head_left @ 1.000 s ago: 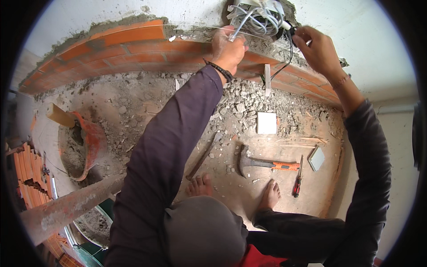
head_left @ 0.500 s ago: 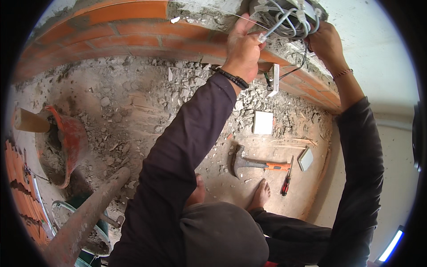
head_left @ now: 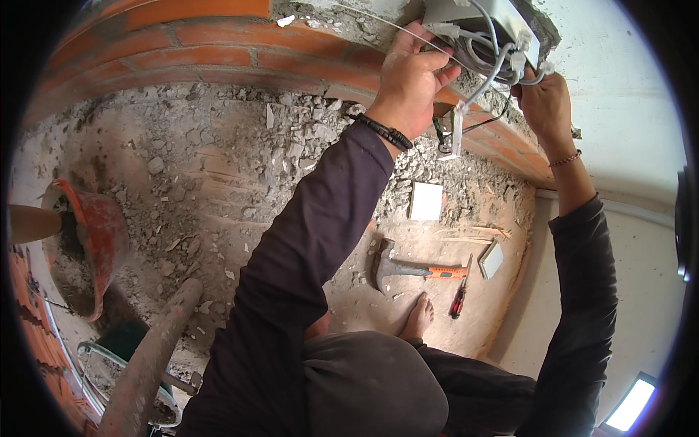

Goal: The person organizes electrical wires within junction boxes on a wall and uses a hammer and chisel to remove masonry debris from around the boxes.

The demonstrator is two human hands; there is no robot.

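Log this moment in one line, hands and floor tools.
left hand: beside grey cables; right hand: at cables' opposite side; hammer: on floor; screwdriver: beside hammer

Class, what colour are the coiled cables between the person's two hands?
The coiled cables are light grey; the head view shows them best.

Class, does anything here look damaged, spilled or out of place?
Yes. Grey cables bunch in an untidy tangle, not neatly routed; rubble litters the floor below the brick wall, unswept; and a bare foot rests near the hammer, oddly unprotected.
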